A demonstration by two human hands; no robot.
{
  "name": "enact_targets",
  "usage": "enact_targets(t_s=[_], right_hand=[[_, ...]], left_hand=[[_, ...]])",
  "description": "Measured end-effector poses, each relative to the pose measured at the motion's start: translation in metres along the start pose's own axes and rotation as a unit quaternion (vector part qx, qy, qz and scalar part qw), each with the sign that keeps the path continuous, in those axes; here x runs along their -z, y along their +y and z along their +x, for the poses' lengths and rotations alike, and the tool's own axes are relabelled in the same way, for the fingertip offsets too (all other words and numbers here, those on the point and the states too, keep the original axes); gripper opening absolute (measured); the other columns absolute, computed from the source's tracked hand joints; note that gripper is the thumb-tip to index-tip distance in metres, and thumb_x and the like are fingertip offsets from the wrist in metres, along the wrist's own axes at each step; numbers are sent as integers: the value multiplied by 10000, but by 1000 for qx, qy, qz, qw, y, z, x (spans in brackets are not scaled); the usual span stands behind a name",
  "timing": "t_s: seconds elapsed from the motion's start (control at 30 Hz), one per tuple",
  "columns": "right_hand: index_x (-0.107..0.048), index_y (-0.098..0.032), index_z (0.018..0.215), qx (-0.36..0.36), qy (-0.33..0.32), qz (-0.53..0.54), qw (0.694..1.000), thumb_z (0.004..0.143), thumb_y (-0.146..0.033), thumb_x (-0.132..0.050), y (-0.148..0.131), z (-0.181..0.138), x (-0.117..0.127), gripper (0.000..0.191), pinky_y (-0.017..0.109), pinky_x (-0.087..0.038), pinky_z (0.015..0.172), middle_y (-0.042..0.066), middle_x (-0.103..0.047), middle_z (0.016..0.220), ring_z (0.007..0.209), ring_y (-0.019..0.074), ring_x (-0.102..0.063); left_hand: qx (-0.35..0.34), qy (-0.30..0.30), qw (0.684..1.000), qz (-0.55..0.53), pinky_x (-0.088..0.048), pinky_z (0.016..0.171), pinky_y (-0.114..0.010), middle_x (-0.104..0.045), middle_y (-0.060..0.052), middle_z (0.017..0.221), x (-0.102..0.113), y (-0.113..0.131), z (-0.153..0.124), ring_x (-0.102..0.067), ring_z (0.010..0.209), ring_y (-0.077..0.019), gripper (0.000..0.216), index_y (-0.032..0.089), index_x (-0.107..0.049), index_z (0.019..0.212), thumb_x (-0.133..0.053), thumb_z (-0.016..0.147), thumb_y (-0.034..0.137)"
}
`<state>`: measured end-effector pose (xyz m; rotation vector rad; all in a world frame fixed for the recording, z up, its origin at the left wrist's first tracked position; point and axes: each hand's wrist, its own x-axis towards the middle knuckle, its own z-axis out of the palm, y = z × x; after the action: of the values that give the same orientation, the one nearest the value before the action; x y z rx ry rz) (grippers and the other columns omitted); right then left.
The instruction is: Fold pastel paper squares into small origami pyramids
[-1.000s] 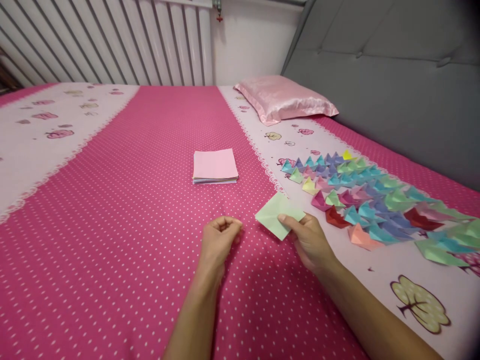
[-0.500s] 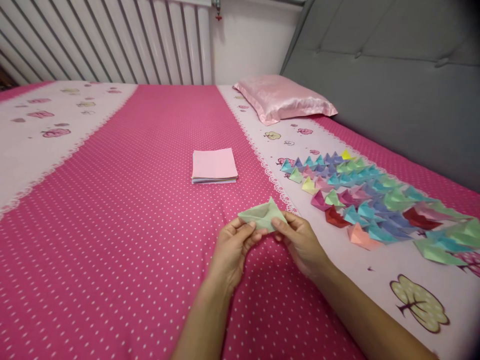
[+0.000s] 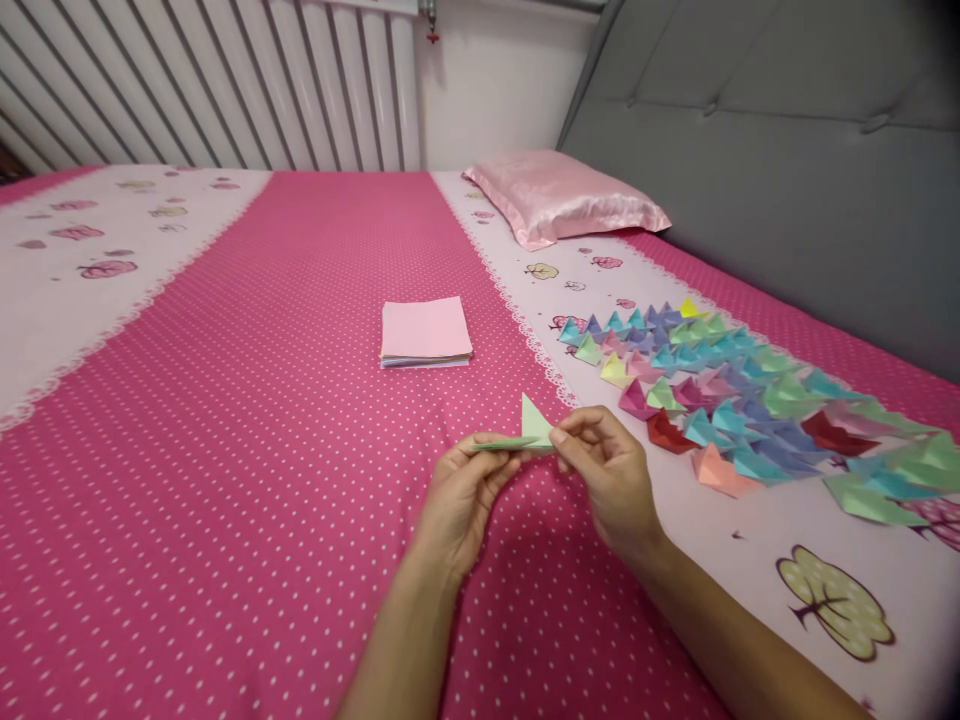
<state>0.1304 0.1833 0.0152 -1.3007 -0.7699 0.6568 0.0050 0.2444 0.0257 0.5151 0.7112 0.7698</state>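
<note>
Pinching green paper [image 3: 535, 422] btwn L hand [image 3: 461, 500] & R hand [image 3: 615, 480], prob mid-fold; tons of paper boats [image 3: 705, 430] done, sheet stack [image 3: 426, 328] unfolded tho.

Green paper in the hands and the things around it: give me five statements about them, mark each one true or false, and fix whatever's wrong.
1. The left hand and the right hand both hold the green paper. True.
2. The green paper is one flat, unfolded sheet. False: it is folded, with a pointed corner standing up.
3. The paper stack has a blue sheet on top. False: the top sheet is pink.
4. The pillow lies farther from the hands than the paper stack. True.
5. The paper boats sit to the left of the paper stack. False: they sit to its right.
</note>
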Motion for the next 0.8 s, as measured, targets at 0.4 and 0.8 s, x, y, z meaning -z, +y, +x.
enact_targets(t_s=[0.4, 0.8], right_hand=[[-690, -227, 880, 149, -59, -212, 964, 734, -181, -626, -4, -1, 3, 166, 285, -450, 591, 21, -572, 864, 571, 102, -491], [-732, -260, 826, 119, -52, -197, 972, 754, -269, -672, -1, -1, 5, 93, 260, -440, 569, 6, -535, 773, 648, 124, -509]], left_hand=[[-2, 7, 1000, -18, -542, 691, -148, -675, -64, 691, 1, 1, -1, -665, 682, -109, 110, 74, -663, 688, -592, 680, -9], [1, -13, 1000, -10, -530, 632, -129, -696, -48, 696, 1, 1, -1, -657, 628, -85, 116, 83, -680, 747, -648, 674, -2]])
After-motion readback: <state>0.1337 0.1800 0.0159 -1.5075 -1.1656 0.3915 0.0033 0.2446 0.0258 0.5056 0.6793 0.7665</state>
